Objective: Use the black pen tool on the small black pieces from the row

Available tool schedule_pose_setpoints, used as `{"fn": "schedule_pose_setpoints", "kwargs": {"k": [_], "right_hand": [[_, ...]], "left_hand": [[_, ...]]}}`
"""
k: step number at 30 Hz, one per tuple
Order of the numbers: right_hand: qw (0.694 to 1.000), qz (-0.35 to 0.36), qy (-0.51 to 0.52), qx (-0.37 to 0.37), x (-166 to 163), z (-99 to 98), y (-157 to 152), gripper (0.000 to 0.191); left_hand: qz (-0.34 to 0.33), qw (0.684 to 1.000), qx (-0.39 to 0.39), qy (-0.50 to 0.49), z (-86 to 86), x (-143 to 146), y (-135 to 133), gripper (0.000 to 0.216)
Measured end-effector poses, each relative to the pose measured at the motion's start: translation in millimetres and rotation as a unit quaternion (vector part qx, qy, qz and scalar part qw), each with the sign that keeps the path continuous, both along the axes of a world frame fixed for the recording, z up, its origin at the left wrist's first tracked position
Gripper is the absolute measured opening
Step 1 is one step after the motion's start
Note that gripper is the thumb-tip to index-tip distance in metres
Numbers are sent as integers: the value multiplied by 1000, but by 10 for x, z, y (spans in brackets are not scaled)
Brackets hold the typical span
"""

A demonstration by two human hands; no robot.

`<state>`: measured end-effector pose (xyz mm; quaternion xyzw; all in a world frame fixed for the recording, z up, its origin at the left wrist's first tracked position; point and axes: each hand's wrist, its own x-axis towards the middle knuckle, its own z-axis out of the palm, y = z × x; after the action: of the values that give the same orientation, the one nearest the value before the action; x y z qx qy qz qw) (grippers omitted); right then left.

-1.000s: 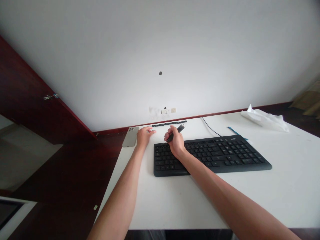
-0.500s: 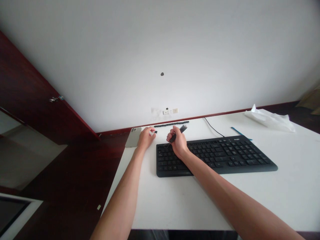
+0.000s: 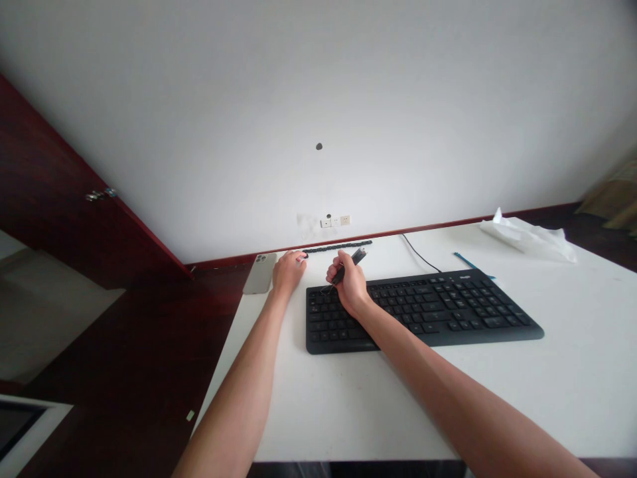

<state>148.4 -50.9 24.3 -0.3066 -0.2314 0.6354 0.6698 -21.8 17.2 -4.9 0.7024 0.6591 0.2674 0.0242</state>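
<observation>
Pale, matt wall (image 3: 223,153) is rising behind a smooth white tabletop (image 3: 318,405); your right hand (image 3: 348,282) is gripping a slim black stick-like tool (image 3: 357,257) with thin wire loops (image 3: 326,289) over the ten o'clock corner of a wide black plastic keyboard (image 3: 432,309); it is probably feeling light and stiff, so mid-handle is suiting; at nine o'clock from it, your left hand (image 3: 289,271) is curling beside a knobbly row of small black pieces (image 3: 341,246) at your twelve, likely slippery, best pinched by their sides; whether it is pinching one, I cannot tell.
</observation>
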Motion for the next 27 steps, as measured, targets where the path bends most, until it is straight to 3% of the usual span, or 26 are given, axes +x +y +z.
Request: {"fn": "schedule_pose_setpoints", "kwargs": {"k": [27], "right_hand": [[1000, 7, -28, -5, 1, -26, 4, 33]], "left_hand": [[-21, 999, -15, 24, 68, 43, -78, 37]]}}
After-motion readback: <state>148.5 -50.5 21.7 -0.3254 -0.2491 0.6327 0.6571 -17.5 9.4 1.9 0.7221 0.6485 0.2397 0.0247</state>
